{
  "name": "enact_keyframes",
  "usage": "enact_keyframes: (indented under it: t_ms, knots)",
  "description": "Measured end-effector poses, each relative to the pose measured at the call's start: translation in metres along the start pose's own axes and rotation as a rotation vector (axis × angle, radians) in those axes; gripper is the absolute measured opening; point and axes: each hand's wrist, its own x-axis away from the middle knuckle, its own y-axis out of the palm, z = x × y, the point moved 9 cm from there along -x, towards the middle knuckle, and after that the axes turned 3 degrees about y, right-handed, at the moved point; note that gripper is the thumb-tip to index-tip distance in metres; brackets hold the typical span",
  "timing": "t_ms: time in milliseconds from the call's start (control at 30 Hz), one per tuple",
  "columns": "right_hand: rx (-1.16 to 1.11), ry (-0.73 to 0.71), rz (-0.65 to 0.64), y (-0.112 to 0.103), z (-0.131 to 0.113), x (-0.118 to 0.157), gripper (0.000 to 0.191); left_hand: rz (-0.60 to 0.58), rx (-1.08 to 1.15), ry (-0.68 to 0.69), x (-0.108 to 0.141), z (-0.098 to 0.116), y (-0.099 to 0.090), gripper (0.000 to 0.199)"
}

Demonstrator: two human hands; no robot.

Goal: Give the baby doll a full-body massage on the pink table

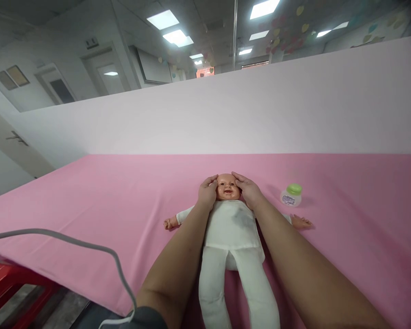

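On the pink cloth a baby doll (pixel 233 226) in white clothes lies on its back, face up, arms spread to both sides. My left hand (pixel 208 190) cups the left side of its head, fingertips near the temple. Against the right side of the head rests my right hand (pixel 249 188), its fingers reaching to the forehead's edge. Between them the two hands hold the head. My palms and some fingers are partly hidden. To the right of the doll stands a small clear jar (pixel 290 199) with a green lid, apart from both hands.
The pink cloth (pixel 99 201) covers a wide table that meets a low white wall (pixel 226 119) with glass above. A grey cable (pixel 71 240) hangs across the lower left. Beside the table's left edge is a red plastic stool (pixel 13 285).
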Motion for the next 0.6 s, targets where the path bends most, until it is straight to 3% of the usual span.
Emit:
enact_keyframes:
  t_ms: [333, 600]
  knots:
    - [0.082, -0.022, -0.037, 0.004, -0.005, 0.002, 0.064, 0.008, -0.086, 0.027, 0.011, 0.02, 0.003, 0.051]
    - [0.053, -0.021, 0.006, 0.003, -0.006, 0.001, 0.052, 0.036, -0.083, 0.001, 0.008, 0.018, 0.003, 0.046]
